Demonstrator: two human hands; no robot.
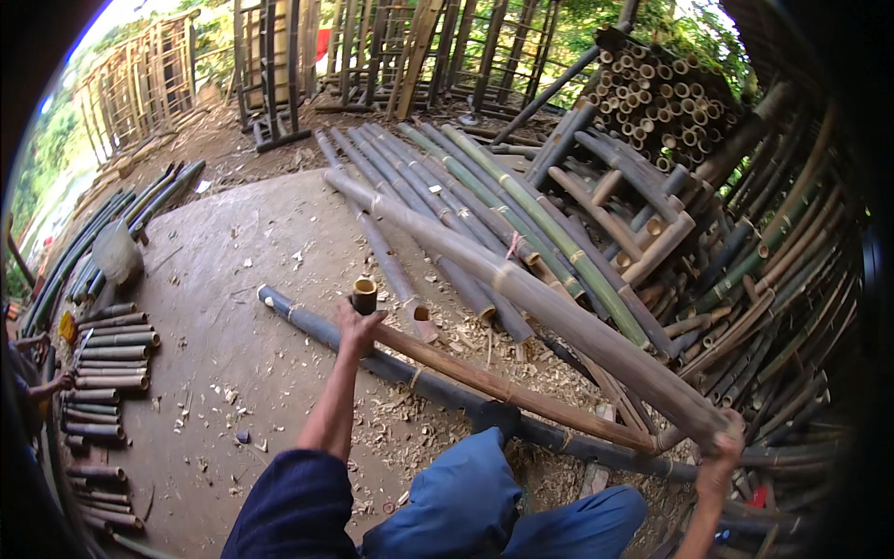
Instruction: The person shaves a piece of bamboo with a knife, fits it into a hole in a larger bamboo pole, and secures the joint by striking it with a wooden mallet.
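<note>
My left hand is wrapped around a short, dark bamboo tube that stands upright with its open end up. My right hand grips the near end of a long grey-brown bamboo pole, which slants away to the far left over other poles. Between my hands lies a thinner reddish-brown bamboo pole; its far end reaches close to my left hand. Below it a blackish bamboo pole rests along the ground, with my dark shoe against it.
Several bamboo poles lie side by side ahead, beside a bamboo frame. Cut tubes are stacked at the back right. Short lengths line the left, where another person's hand shows. Shavings litter the ground.
</note>
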